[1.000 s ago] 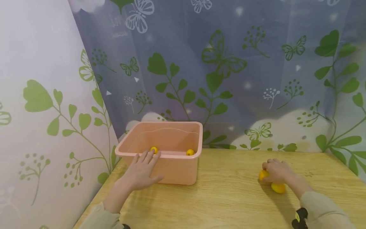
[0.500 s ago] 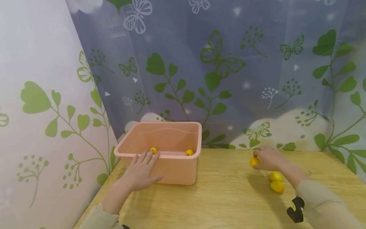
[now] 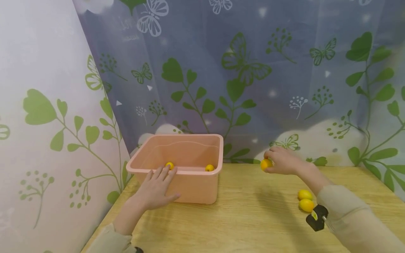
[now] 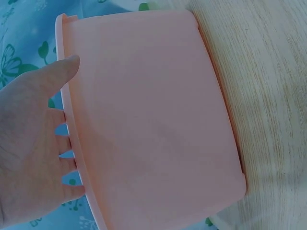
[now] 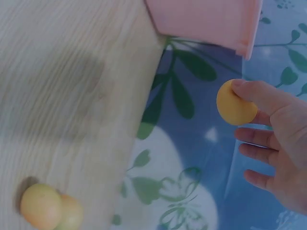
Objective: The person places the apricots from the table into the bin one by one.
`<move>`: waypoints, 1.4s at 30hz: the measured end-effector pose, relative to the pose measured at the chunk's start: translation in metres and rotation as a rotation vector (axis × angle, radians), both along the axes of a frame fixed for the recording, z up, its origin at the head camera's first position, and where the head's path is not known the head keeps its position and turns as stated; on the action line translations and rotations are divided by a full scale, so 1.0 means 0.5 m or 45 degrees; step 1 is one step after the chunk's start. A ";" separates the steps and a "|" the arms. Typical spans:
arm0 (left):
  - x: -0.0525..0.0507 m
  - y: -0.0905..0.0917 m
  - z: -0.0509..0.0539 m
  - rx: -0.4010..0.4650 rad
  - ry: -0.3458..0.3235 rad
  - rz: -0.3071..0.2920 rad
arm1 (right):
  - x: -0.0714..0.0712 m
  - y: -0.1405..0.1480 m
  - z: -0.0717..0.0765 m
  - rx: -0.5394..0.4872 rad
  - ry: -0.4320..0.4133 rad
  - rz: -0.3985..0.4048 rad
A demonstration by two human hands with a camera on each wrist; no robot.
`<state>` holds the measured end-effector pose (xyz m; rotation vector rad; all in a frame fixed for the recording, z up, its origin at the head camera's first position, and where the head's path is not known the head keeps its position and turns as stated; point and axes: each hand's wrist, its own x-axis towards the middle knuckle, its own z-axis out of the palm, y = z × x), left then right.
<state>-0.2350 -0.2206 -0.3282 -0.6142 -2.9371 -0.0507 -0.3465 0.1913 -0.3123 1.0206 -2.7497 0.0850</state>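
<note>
My right hand (image 3: 284,160) pinches a small round yellow-orange fruit (image 3: 266,164) between thumb and fingertips, raised above the back of the table. In the right wrist view the held fruit (image 5: 236,102) shows its smooth skin, and the other fingers extend below it. Two more yellow fruits (image 3: 306,205) lie touching each other on the table under my right forearm. My left hand (image 3: 157,189) rests on the front rim of a pink plastic bin (image 3: 197,188), fingers straight and thumb spread. Inside the bin I see two yellow fruits (image 3: 209,168), one partly behind my left fingertips.
The bin stands at the left of a wooden table (image 3: 246,218). A patterned cloth backdrop (image 3: 202,88) with leaves and butterflies hangs along the table's back edge. A pale patterned sheet (image 3: 57,168) runs down the left side. A dark device (image 3: 317,218) is strapped by the right cuff.
My right hand has lifted one fruit from beside the others and carried it up and to the left, towards the bin. The left hand stays on the rim.
</note>
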 end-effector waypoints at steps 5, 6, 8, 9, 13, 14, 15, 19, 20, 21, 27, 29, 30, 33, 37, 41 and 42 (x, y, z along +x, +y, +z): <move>-0.001 -0.001 0.001 0.001 -0.007 -0.004 | 0.007 -0.034 0.029 0.004 0.023 0.035; -0.002 -0.001 0.001 0.001 -0.008 -0.005 | 0.007 -0.042 0.034 -0.001 0.031 0.045; -0.002 -0.002 0.002 0.000 -0.004 -0.008 | 0.006 -0.057 0.043 -0.010 0.042 0.058; -0.002 -0.002 0.002 0.000 -0.001 -0.010 | 0.006 -0.065 0.048 -0.014 0.046 0.060; -0.003 -0.002 0.003 -0.003 0.015 -0.012 | 0.004 -0.103 0.066 -0.032 0.026 0.056; -0.003 -0.002 0.002 -0.007 0.017 -0.011 | 0.004 -0.113 0.071 -0.034 0.020 0.056; -0.004 -0.002 0.002 -0.009 0.019 -0.010 | 0.004 -0.124 0.076 -0.041 0.013 0.057; -0.003 -0.001 -0.003 -0.019 0.028 -0.013 | 0.005 -0.168 0.089 -0.058 -0.019 0.081; -0.003 0.000 -0.004 -0.021 0.029 -0.013 | 0.005 -0.178 0.091 -0.061 -0.024 0.088; -0.003 0.000 -0.005 -0.016 0.031 -0.015 | 0.005 -0.188 0.092 -0.060 -0.032 0.092; -0.002 0.001 -0.011 -0.012 0.047 -0.017 | 0.002 -0.241 0.093 -0.043 -0.048 0.116; -0.003 0.000 -0.013 -0.019 0.058 -0.017 | 0.001 -0.257 0.089 -0.041 -0.059 0.119; -0.004 0.000 -0.013 -0.019 0.060 -0.018 | 0.000 -0.264 0.087 -0.038 -0.057 0.119; -0.004 -0.001 -0.015 -0.020 0.066 -0.016 | -0.003 -0.285 0.078 -0.042 -0.062 0.111; -0.004 -0.003 -0.018 -0.020 0.074 -0.019 | -0.003 -0.300 0.069 -0.050 -0.069 0.087; -0.005 -0.005 -0.018 -0.045 0.096 -0.021 | 0.000 -0.293 0.070 -0.075 -0.085 0.074; -0.005 -0.006 -0.018 -0.047 0.099 -0.020 | 0.000 -0.288 0.071 -0.081 -0.083 0.077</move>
